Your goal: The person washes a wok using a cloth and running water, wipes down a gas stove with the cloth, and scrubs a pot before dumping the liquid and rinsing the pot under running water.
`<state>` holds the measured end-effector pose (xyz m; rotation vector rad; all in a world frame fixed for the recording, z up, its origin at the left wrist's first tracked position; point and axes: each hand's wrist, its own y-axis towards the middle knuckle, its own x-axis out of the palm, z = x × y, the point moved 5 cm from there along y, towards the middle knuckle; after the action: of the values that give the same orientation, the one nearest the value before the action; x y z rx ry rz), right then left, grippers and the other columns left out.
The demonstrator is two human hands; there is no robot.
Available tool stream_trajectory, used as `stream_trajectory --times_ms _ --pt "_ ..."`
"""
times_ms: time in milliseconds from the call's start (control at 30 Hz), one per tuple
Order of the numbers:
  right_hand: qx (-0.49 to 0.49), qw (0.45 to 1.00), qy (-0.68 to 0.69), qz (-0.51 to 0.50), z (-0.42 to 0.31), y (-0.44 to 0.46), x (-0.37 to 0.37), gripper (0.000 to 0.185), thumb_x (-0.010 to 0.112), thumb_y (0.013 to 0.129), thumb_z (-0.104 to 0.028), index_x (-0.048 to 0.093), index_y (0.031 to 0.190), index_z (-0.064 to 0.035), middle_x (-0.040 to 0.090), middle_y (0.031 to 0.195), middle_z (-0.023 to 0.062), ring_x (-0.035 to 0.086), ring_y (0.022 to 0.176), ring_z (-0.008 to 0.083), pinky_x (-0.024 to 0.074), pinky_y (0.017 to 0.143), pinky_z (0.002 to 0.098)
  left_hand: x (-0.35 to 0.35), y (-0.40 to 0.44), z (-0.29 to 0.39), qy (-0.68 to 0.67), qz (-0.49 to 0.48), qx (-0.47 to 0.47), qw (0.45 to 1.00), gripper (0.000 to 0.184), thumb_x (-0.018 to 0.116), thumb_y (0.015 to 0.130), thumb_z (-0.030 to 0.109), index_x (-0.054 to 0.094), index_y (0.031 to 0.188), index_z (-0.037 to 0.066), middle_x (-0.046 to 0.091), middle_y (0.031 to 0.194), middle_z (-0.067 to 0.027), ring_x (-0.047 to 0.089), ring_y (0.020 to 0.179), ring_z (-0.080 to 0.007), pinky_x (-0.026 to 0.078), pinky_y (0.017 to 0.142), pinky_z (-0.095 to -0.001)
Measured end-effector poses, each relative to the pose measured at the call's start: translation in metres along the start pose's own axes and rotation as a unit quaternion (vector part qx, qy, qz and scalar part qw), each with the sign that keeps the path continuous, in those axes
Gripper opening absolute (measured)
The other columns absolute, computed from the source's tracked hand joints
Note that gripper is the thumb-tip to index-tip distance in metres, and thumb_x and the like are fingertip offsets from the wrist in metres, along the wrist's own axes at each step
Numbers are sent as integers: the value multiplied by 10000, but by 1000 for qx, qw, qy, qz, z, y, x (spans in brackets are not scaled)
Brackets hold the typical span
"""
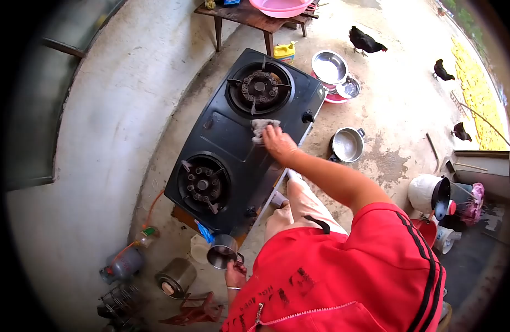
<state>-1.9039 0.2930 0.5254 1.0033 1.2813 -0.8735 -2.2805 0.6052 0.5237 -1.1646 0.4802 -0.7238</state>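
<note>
A black two-burner gas stove (227, 133) stands in front of me. My right hand (279, 144) presses a crumpled grey cloth (261, 128) on the stove top, between the two burners and just below the far one (259, 87). The near burner (203, 185) lies to the lower left of that hand. Down by the stove's near corner, my left hand (236, 273) has its fingers closed at the rim or handle of a metal pot (222, 252). Beside the pot, a blue packet (204, 232) rests at the stove's edge.
A wooden table (238, 15) holds a pink basin (282, 5). Metal bowls (329, 67) and a metal pot (348, 145) sit on the floor right of the stove. Lower left are a gas cylinder (125, 263) and a metal container (176, 276). Black chickens (365, 41) stand farther off.
</note>
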Motion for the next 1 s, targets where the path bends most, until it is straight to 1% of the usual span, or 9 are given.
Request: stream_trajectory --times_ms 133,400,433,567,600,667,700,900,1000 --pt "-24 993 -61 -98 80 2 -6 357 537 757 -131 539 1105 -50 495 1039 78 520 883 224 477 659 288 18 3 10 -14 -12 17 1000 225 522 872 290 546 777 87 546 682 -11 482 578 -122 402 529 -248" --pt "-6 996 -45 -75 195 54 0 373 520 798 -120 538 1171 -132 485 1214 0 493 1023 222 433 799 331 55 -7 18 -30 5 33 999 217 522 876 293 555 801 92 557 710 1 478 600 -114 402 552 -255" --pt "-14 999 -30 -15 205 63 7 287 546 809 -200 564 1080 -108 516 1079 31 507 993 269 459 782 376 58 -6 16 -33 -1 25 999 220 523 876 296 554 805 91 557 711 0 478 602 -115 403 554 -256" --pt "51 988 141 28 226 66 9 319 556 781 -151 559 1099 -121 521 1150 65 524 967 329 472 800 415 72 7 15 -34 -24 -25 999 228 522 876 301 548 805 85 555 712 -5 478 604 -120 404 561 -257" --pt "10 991 115 74 224 48 22 349 563 776 -147 553 1125 -130 507 1188 86 526 981 347 468 829 405 88 -1 21 -38 -10 -11 999 231 517 876 298 543 799 82 551 708 -11 477 602 -122 404 555 -256" --pt "7 972 231 37 220 16 -9 408 571 778 -163 534 1183 -143 489 1204 99 521 1003 345 452 863 402 101 2 28 -38 -22 -3 999 232 515 877 297 542 795 82 549 704 -13 477 601 -122 403 550 -253" --pt "25 973 230 17 222 9 -7 546 594 656 -24 533 1190 -121 485 1196 92 506 1036 322 420 897 387 106 3 29 -37 -27 4 999 233 513 878 295 541 790 82 546 700 -14 477 601 -123 402 545 -251" --pt "114 957 268 1 244 74 5 471 562 664 27 587 1121 -84 512 1132 99 519 1019 304 413 902 387 140 6 51 -44 37 0 998 227 509 881 289 546 787 86 547 698 -7 475 589 -119 400 540 -248" --pt "85 957 276 -22 251 108 8 467 559 660 39 599 1107 -88 516 1135 95 520 1030 292 409 908 390 151 6 58 -64 80 19 995 228 511 883 292 550 799 84 553 704 -5 473 583 -119 399 542 -246"
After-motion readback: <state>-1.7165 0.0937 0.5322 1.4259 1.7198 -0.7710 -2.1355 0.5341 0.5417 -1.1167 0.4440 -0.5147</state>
